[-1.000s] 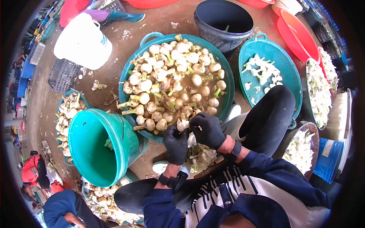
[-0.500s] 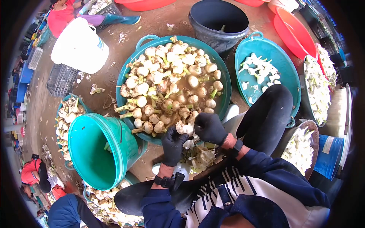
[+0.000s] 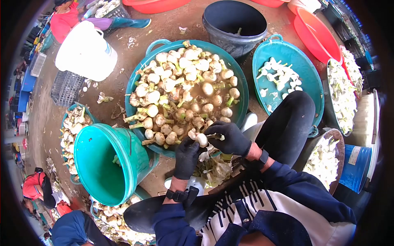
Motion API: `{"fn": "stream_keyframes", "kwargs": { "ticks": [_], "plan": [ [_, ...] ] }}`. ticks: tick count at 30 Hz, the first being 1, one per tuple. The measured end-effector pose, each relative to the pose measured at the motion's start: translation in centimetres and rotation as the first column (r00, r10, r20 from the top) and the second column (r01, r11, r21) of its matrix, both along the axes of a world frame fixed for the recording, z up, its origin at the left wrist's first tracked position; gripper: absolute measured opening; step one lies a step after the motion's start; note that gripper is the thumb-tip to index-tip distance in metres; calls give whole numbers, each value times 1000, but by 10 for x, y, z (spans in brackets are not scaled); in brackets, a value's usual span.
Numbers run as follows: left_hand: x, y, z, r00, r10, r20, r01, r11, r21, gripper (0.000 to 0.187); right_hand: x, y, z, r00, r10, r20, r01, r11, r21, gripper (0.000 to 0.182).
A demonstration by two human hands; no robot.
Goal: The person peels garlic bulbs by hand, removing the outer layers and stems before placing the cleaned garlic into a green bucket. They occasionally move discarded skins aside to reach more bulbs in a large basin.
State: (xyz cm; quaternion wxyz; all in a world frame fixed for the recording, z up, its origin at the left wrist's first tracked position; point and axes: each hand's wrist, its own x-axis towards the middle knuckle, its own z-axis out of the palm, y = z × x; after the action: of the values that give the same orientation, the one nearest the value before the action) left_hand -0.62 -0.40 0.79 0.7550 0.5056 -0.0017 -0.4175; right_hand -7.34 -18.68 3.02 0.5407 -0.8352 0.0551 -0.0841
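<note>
Gloved in black, my left hand [image 3: 187, 159] is closed around a whitish garlic bulb [image 3: 201, 140] just past the near rim of a big green tub [image 3: 243, 110]. From the right, the bent fingers of my right hand [image 3: 232, 140] meet the same bulb, thumb and fingertips at its side; exactly what they pinch is partly hidden. Inside the tub, many brownish garlic bulbs with green stems [image 3: 193, 69] lie in murky water. Below my hands is a heap of stripped skins [image 3: 215, 170].
A teal tub [image 3: 305, 61] with cleaner white garlic stands right of the big tub. Left are a tipped green bucket [image 3: 98, 164] and a white bucket [image 3: 86, 51]. A black bucket [image 3: 234, 33] stands behind. Co-workers sit at far left, one in a red top [image 3: 63, 20].
My right hand has opened out slightly and shifted right, its fingers less curled. More of the garlic bulb in my left hand shows, white and smooth on its right side.
</note>
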Motion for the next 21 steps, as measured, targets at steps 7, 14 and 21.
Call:
{"fn": "stream_keyframes", "kwargs": {
  "ticks": [7,14,21],
  "plan": [
    [-8,-6,2,967,-71,246,27,984,177,28,-6,16,-3,998,-59,-13,56,987,-148,13],
    [-1,0,8,904,-318,284,199,904,379,30,-8,23,-9,997,-73,1,71,966,-248,7],
    [-5,-2,4,711,-347,611,157,926,343,37,-11,23,-24,972,-110,-207,112,994,-4,8]
  ]
}}
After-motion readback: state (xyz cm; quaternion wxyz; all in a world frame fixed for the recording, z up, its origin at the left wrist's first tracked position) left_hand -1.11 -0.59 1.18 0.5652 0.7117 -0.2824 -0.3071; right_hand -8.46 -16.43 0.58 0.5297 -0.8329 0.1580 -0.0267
